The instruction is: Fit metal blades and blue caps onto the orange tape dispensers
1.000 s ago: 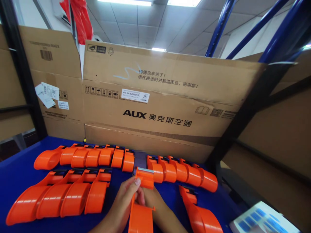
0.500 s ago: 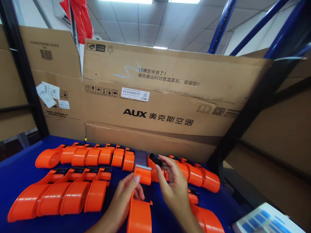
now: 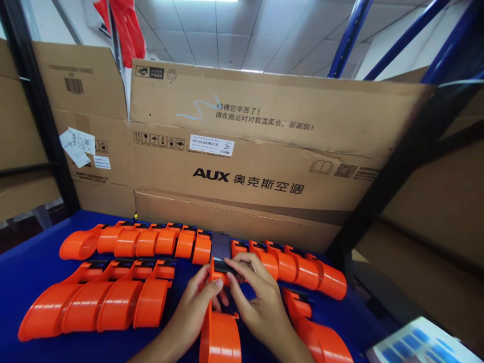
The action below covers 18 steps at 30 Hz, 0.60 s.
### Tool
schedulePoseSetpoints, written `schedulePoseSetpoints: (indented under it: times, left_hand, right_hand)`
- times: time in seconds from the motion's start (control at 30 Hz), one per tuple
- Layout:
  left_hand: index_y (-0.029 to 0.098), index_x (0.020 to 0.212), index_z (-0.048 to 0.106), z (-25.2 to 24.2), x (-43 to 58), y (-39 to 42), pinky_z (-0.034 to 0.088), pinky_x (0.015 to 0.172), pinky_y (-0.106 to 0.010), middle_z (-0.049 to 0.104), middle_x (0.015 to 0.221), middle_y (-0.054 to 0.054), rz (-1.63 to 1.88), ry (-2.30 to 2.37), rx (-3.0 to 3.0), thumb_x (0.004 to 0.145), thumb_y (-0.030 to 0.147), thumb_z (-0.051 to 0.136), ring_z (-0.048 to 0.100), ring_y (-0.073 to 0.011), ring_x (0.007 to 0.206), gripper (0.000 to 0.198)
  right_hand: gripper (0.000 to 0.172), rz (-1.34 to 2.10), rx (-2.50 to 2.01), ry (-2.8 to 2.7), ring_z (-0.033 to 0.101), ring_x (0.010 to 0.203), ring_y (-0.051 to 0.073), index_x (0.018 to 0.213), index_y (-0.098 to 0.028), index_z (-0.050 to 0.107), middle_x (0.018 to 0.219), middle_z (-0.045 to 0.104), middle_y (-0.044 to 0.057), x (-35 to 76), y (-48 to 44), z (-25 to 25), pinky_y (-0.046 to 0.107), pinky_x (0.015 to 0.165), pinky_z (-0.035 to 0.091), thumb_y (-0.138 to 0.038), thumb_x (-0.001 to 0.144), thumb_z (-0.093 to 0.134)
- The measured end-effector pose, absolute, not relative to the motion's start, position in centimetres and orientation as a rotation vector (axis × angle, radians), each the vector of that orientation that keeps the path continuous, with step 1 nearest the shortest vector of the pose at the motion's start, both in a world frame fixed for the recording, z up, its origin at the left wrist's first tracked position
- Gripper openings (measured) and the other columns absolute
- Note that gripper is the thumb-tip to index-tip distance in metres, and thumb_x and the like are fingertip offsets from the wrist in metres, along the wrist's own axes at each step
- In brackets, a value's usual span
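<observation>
My left hand (image 3: 194, 302) is closed around the head of an orange plastic tape dispenser (image 3: 221, 337), with the thumb on its near side. The dispenser's wide curved ring hangs down below the hand. My right hand (image 3: 259, 295) pinches a short black tube-like piece (image 3: 225, 266). That piece lies across the dispenser's top, along the serrated blade. Only a few blade teeth show at its left end. Fingers hide part of the black piece, and I cannot tell whether it is seated on the blade.
Orange dispensers with black tops stand in a back row (image 3: 147, 243), a front-left group (image 3: 119, 305) and at the right (image 3: 321, 340). A dark phone-like slab (image 3: 221, 245) splits the back row. Behind stands a cardboard sheet (image 3: 264, 156); a white-blue box (image 3: 419, 343) sits lower right.
My right hand has moved left and down, bringing the black piece from above right of the dispenser onto its blade end. My left hand keeps its hold on the dispenser.
</observation>
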State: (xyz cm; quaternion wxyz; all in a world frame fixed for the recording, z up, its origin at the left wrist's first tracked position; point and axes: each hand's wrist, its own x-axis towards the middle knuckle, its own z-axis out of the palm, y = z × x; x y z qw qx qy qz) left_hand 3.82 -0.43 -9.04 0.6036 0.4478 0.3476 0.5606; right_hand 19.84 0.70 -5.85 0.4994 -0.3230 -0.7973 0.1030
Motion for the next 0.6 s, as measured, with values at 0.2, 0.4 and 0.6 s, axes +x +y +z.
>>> schedulePoseSetpoints:
  times: [0.2,0.4,0.6]
  left_hand:
    - [0.017,0.095,0.069,-9.0,3.9,-0.6,0.044,0.055,-0.022,0.067,0.066,0.0,1.288,0.761,0.986,0.079,0.031,0.07,0.059,-0.0135,0.058,0.021]
    - [0.017,0.077,0.066,-9.1,3.0,0.0,0.044,0.054,-0.023,0.066,0.061,0.0,1.391,0.783,0.74,0.074,0.035,0.072,0.057,-0.0133,0.053,0.019]
    - [0.019,0.068,0.06,-8.7,2.3,0.1,0.043,0.052,-0.023,0.061,0.054,0.002,1.418,0.771,0.674,0.072,0.039,0.073,0.055,-0.0126,0.049,0.024]
  right_hand:
    - [0.039,0.363,-0.801,-1.985,0.064,0.097,0.02,0.131,-0.028,0.063,0.114,0.061,0.008,19.7,0.5,-5.7,0.034,0.086,0.055,-0.014,0.095,0.058]
    - [0.027,0.5,-1.013,-1.873,0.065,0.08,0.02,0.121,-0.023,0.064,0.093,0.067,0.006,20.3,0.8,-6.2,0.031,0.072,0.053,-0.023,0.1,0.047]
    - [0.04,0.626,-1.331,-2.41,0.066,0.092,0.024,0.126,-0.023,0.063,0.102,0.071,0.007,20.3,-0.5,-6.2,0.031,0.077,0.049,-0.023,0.086,0.064]
